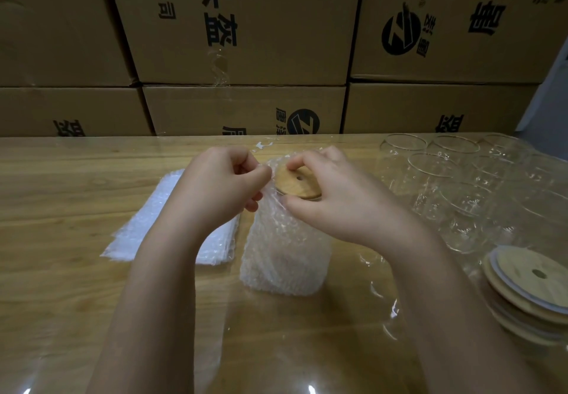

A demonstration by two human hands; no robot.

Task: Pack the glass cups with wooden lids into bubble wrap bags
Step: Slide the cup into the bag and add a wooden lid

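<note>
Centrally on the table [61, 197] stands the upright bubble bag [285, 255]; the cup inside is hidden but for its wooden lid [297, 182] at the open mouth. The left hand [215, 187] pinches the bag's rim and the right hand [332, 200] grips the lid's edge. Spare bags [144, 227] lie just left of the bag, with bare glasses [461, 184] and stacked lids [528, 283] to its right and boxes [246, 24] behind. Bare tabletop lies in front of it.

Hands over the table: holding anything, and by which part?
Left hand pinches the bubble wrap bag by its top edge; right hand grips its mouth at the wooden lid.
</note>
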